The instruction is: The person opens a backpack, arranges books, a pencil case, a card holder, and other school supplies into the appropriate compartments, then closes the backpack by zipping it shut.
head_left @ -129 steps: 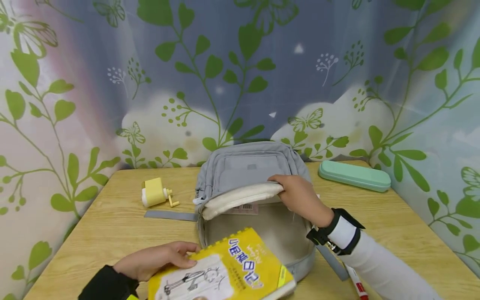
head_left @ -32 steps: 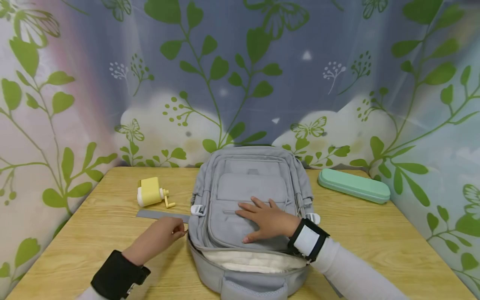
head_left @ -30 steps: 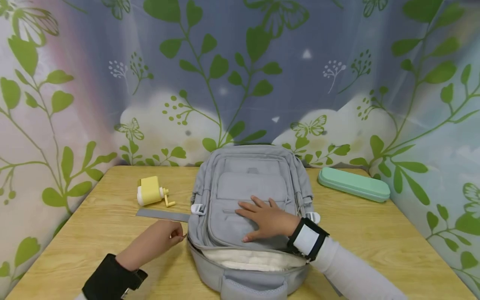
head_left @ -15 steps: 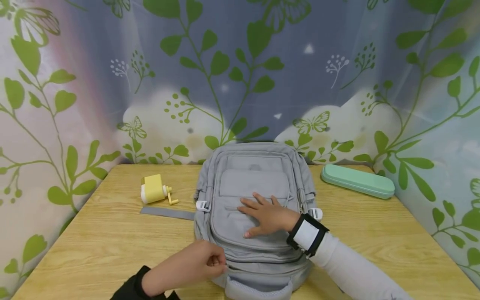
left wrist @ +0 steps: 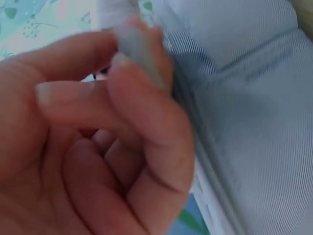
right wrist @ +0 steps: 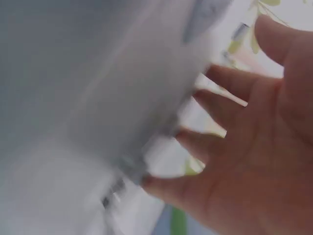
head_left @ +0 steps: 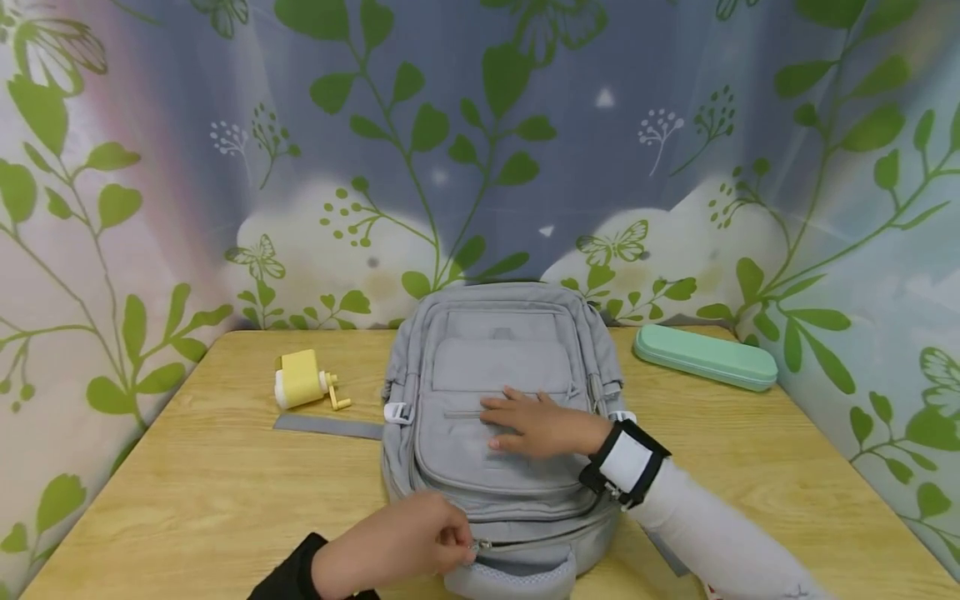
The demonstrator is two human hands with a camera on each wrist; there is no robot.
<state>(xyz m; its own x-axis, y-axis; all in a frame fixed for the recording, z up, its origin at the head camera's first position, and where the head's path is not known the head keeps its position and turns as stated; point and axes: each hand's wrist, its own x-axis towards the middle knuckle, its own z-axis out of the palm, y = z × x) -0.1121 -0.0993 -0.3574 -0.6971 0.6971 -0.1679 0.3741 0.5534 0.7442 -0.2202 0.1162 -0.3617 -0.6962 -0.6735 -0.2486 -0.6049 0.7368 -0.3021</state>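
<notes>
A grey backpack (head_left: 498,367) lies on the table with its front facing up. My left hand (head_left: 412,533) is at its near edge, thumb and index finger pinching a zipper pull (left wrist: 139,51). From there the main zipper (head_left: 543,540) curves away to the right, just above a padded handle (head_left: 517,577). My right hand (head_left: 536,423) rests on the backpack's front pocket with its fingers spread. In the right wrist view the fingers (right wrist: 222,110) reach to the grey fabric, which is blurred.
A yellow crank sharpener (head_left: 302,380) stands at the back left, near a grey strap (head_left: 326,426). A mint-green pencil case (head_left: 705,357) lies at the back right. A red-and-white item (head_left: 712,591) shows partly beside the right sleeve.
The yellow book that my left hand held is out of sight and the flap is down. My left hand has drawn the zipper pull from the left side round to the near edge.
</notes>
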